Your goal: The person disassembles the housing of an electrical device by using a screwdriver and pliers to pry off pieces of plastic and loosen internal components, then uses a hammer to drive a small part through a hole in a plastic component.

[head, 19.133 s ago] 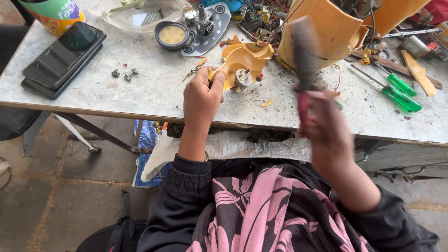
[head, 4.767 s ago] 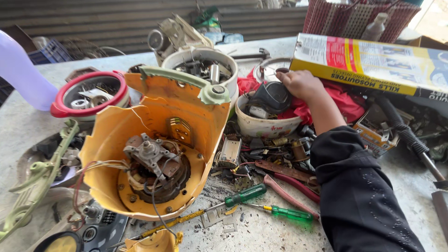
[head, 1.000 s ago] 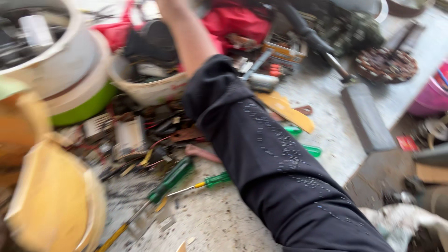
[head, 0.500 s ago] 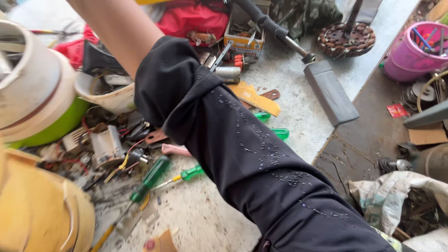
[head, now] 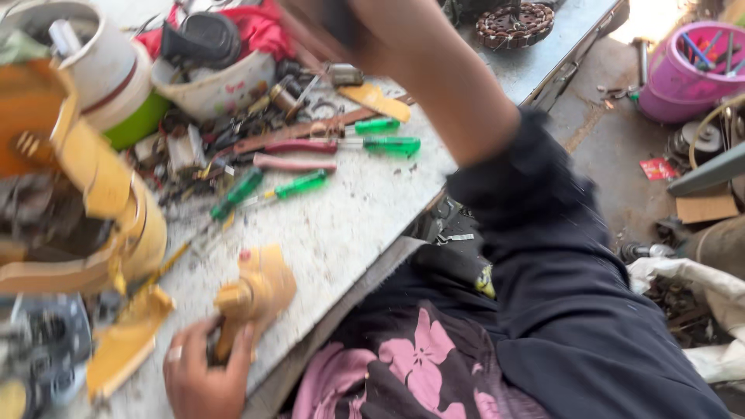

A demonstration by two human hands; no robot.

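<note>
Left hand (head: 203, 378) is gripping a small yellow part (head: 256, 293), fingers clamped, at the table (head: 349, 233) edge (could drop off). Right hand (head: 341, 27) is rising above the green screwdrivers (head: 310, 182), blurred; grip unclear, sleeve risks sweeping them.

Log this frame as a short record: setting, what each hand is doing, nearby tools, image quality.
setting: cluttered speckled worktable
left hand: grips a small yellow plastic part at the table's near edge
right hand: raised near the top of the frame, blurred; it seems to hold something dark, which cannot be made out
nearby tools: green-handled screwdrivers, pink-handled pliers
other: large yellow housing at left, purple bucket on the floor
quality: motion-blurred
</note>
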